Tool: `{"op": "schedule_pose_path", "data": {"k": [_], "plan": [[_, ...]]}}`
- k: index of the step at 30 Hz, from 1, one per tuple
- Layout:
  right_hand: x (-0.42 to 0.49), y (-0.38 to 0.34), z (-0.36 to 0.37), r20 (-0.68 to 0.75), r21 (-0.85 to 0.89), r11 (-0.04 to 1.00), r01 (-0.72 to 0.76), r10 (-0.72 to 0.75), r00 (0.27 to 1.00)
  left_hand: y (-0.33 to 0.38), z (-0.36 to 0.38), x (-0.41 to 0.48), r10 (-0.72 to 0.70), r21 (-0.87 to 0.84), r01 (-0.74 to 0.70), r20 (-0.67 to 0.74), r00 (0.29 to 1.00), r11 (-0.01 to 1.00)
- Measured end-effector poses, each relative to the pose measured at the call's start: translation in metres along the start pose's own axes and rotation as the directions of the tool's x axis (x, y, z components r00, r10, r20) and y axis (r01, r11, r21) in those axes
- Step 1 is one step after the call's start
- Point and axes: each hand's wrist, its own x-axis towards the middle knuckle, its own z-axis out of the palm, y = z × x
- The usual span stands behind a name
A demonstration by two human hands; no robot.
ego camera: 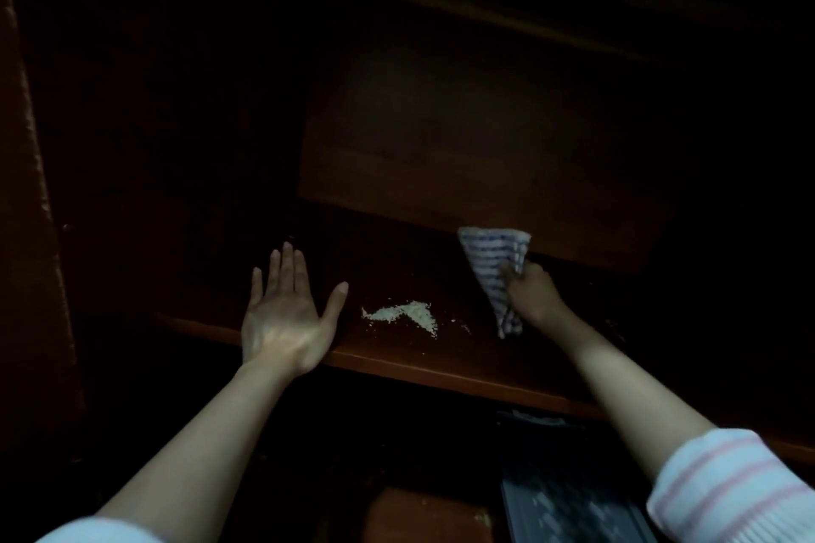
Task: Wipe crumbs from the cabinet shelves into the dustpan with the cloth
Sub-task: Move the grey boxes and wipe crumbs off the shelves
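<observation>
The right grip (536, 293) is curled round a bunched striped cloth (494, 254). The cloth fans out beyond the knuckles and trails a short tail below the fist. In this dim light I cannot tell whether its far end touches the shelf (397, 362). The left grip (282, 317) is wide, with fingers straight and spread. It lies flat, apparently palm down, at the shelf's front edge and holds nothing.

The crumbs (405, 315) sit in a small pale heap between the two grips, just beside the left thumb. A few strays lie toward the right grip. The dustpan (569, 507) is below shelf level, under the right forearm and well apart from the heap. Pale specks already lie in it.

The cloth looks soft, light and limp, so it will drape and fold instead of pushing like a blade. Held mid-length, its free end is probably too loose to sweep cleanly. A flatter fold pressed under the fingers should give a firmer edge.

The crumbs look dry and light, and they would likely scatter under a quick stroke. A slow, low drag toward the front edge on the right grip's side suits them. The dustpan seems rigid. Its handle is out of view, so I cannot say where to take hold of it.
</observation>
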Motion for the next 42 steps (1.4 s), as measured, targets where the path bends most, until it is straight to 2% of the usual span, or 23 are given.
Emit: {"op": "schedule_pose_path", "data": {"k": [2,5,8,11,13,16,21,25,29,33,36,42], "plan": [[-0.006,0.004,0.003,0.124,-0.072,0.997,-0.018,0.027,0.992,0.000,0.000,0.000,0.000,0.004,0.000,0.004,1.000,1.000],[-0.005,0.006,0.002,0.043,-0.044,0.998,-0.036,0.038,0.998,0.001,0.000,0.000,0.000,0.008,0.000,0.009,1.000,1.000],[-0.012,0.003,0.012,0.146,-0.193,0.981,0.038,-0.009,0.989,0.001,-0.001,-0.001,0.001,0.011,-0.001,0.011,1.000,1.000],[-0.014,0.001,0.026,0.175,-0.185,0.980,0.074,-0.041,0.984,0.001,-0.001,-0.001,-0.002,0.007,0.002,0.013,1.000,1.000],[-0.009,-0.002,0.038,0.145,-0.147,0.986,0.073,-0.052,0.988,0.001,-0.002,-0.001,-0.002,0.010,0.002,0.011,1.000,1.000],[-0.002,-0.005,0.059,0.130,0.076,0.997,-0.005,-0.005,0.992,0.001,-0.002,-0.002,-0.001,0.011,0.001,0.014,1.000,1.000],[-0.021,-0.039,0.075,0.252,0.237,0.971,0.041,-0.102,0.962,0.002,-0.002,-0.002,-0.010,0.002,0.010,0.014,1.000,1.000],[-0.024,-0.050,0.062,0.346,0.246,0.968,0.053,-0.139,0.928,0.002,-0.002,-0.001,-0.014,0.007,0.014,0.012,1.000,1.000],[-0.017,-0.051,0.029,0.232,0.289,0.952,0.104,-0.175,0.957,0.001,-0.002,-0.001,-0.014,0.006,0.014,0.018,1.000,1.000],[-0.012,-0.032,-0.003,0.083,0.329,0.939,0.098,-0.133,0.988,0.001,-0.002,-0.003,0.004,-0.007,-0.004,0.023,1.000,1.000],[-0.024,-0.011,-0.002,0.067,0.323,0.946,0.024,-0.049,0.997,0.000,-0.002,-0.003,0.009,-0.016,-0.009,0.025,1.000,1.000],[-0.030,0.004,0.065,0.087,0.352,0.933,-0.080,0.052,0.995,0.001,-0.001,-0.001,-0.008,0.011,0.007,0.028,1.000,1.000]]}}
